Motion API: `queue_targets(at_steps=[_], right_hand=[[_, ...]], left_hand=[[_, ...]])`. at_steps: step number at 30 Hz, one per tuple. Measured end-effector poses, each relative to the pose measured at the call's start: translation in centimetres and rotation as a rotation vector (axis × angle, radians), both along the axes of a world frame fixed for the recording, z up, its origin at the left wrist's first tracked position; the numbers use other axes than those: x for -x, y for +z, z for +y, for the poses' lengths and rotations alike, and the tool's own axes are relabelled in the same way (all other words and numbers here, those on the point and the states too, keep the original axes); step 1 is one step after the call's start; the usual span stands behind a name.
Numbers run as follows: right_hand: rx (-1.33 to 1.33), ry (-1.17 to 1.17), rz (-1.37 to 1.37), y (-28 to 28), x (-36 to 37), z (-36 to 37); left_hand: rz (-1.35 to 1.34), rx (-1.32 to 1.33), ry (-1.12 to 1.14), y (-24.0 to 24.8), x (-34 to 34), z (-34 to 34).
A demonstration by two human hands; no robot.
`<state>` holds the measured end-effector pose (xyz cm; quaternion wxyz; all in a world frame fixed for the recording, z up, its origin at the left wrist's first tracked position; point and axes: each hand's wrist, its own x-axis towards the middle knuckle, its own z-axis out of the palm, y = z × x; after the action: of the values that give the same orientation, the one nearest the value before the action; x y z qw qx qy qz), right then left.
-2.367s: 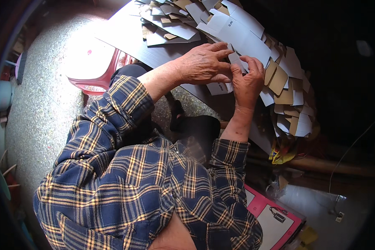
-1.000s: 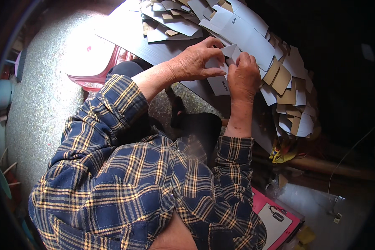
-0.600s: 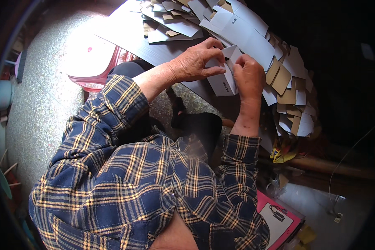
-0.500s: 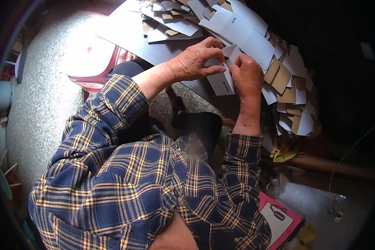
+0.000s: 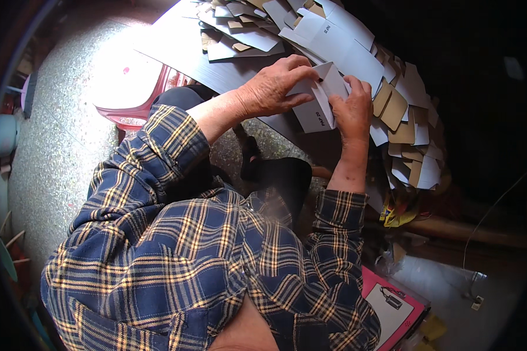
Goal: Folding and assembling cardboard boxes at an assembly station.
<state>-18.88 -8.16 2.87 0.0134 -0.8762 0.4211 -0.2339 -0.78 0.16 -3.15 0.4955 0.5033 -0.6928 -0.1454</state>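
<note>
**The white box (image 5: 319,108) is at the near edge of the table (image 5: 228,73)**

On the side of the box which is turned to me, there is one short line of dark print, letters with a number. The box is tilted, and its upper panel is bright white. The inside I cannot see, so I cannot tell if it contains something.

My left hand (image 5: 275,88) holds the box from the left, with the index finger at the upper edge and the thumb lower, against the side. My right hand (image 5: 352,111) is at the right side: its thumb touches the box, its fingers are a little raised and apart from the thumb. If this hand really grips, I cannot tell.

Just behind the box lies a large flat carton (image 5: 339,44), white, with a similar small dark print. Around it are heaped many more cartons (image 5: 246,38), white outside and brown inside, and to the right some brown flaps (image 5: 395,111) show.

Below the table's right end there is a yellow packet (image 5: 399,216). Near my right elbow, a pink package (image 5: 392,310) carries the picture of a black device. To the left stands a red stool (image 5: 126,88) with a very bright seat.
</note>
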Motion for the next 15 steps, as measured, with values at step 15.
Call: queue_targets(at_steps=[15], right_hand=[[-0.285, -0.099, -0.038, 0.9, -0.5, 0.4]], left_hand=[[-0.626, 0.093, 0.268, 4.3, 1.3, -0.4]])
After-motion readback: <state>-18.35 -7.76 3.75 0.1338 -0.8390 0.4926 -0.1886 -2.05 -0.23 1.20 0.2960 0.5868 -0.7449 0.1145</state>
